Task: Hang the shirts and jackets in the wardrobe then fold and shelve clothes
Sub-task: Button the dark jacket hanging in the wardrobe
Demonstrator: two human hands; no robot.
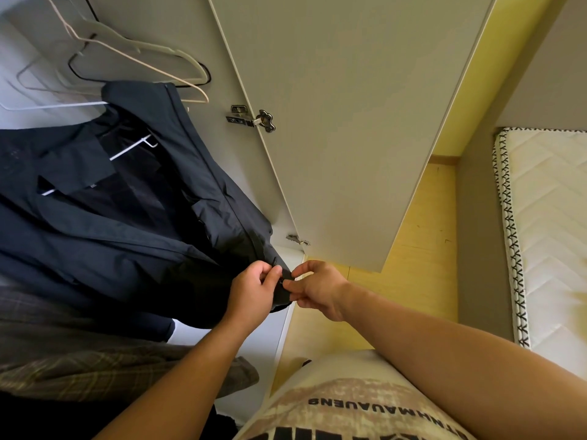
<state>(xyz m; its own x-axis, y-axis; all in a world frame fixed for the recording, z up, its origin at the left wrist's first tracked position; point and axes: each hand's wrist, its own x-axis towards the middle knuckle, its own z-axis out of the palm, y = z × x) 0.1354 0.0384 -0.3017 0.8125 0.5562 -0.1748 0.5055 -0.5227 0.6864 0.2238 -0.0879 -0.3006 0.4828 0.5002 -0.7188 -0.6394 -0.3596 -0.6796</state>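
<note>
Jacket [197, 185] up on a white hanger [133, 150] inside the wardrobe [197, 30], dark, front hanging open, bottom corner drawn out toward the open door [349, 122]. Down at that hem now, both hands close together, nearly touching: left hand [251, 293] curled round one front edge, right hand [317, 290] pinching the other edge between thumb and fingertips, a small dark zip end [282, 278] caught between them. Looks like lining up the two halves of the zip to close the front; too small to tell whether seated yet. Just behind the jacket, to the left, a dark shirt [47, 160] on a hanger of its own, collar showing. Higher up, a bunch of bare hangers [133, 55], so spare ones for more. Lower left, a heap of plaid cloth [79, 360] lying low in the wardrobe, unfolded, with something dark beneath it at the edge of view, hard to make out. Judging the score: hanging well under way, at least two pieces up, this one getting a finishing touch; folding and shelving not visibly begun, no neat stack anywhere in sight. Off to the right, a pale mattress [556, 217] beside the yellow floor. Left to do, by the look of it: zip closed, jacket let go, then on to that plaid heap.
</note>
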